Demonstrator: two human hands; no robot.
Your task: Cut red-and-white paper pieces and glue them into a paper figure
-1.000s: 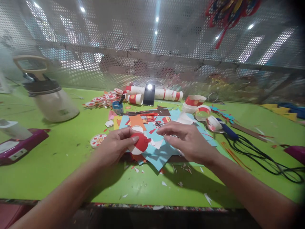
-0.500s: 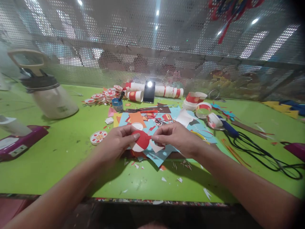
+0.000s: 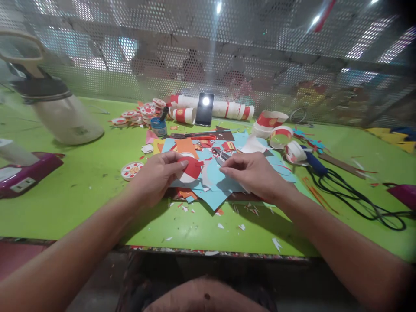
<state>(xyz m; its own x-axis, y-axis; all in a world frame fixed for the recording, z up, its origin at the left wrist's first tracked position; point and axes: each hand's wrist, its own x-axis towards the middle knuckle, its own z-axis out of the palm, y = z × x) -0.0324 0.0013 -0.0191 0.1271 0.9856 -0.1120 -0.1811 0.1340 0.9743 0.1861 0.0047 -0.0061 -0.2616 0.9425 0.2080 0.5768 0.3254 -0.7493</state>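
My left hand (image 3: 159, 175) pinches a round red and white paper disc (image 3: 189, 170) between thumb and fingers. At the disc's right edge a small red paper tab sticks out. My right hand (image 3: 251, 172) is a short way to the right, apart from the disc, its thumb and forefinger closed together. What is between those fingertips, if anything, is too small to make out. Just behind them lies a pair of scissors (image 3: 220, 154), partly hidden. Under both hands are blue paper sheets (image 3: 216, 197) with red and orange scraps.
A decorated disc (image 3: 131, 170) lies left of my left hand. Behind stand a blue glue jar (image 3: 159, 127), a phone (image 3: 205, 109) and red-white paper cups (image 3: 183, 115). A spray bottle (image 3: 69, 119) is at left; a blue-handled tool (image 3: 314, 164) with black cable lies right.
My right hand has drawn back to the right, away from the disc's edge. My left hand still holds the disc. The view has tilted down slightly.
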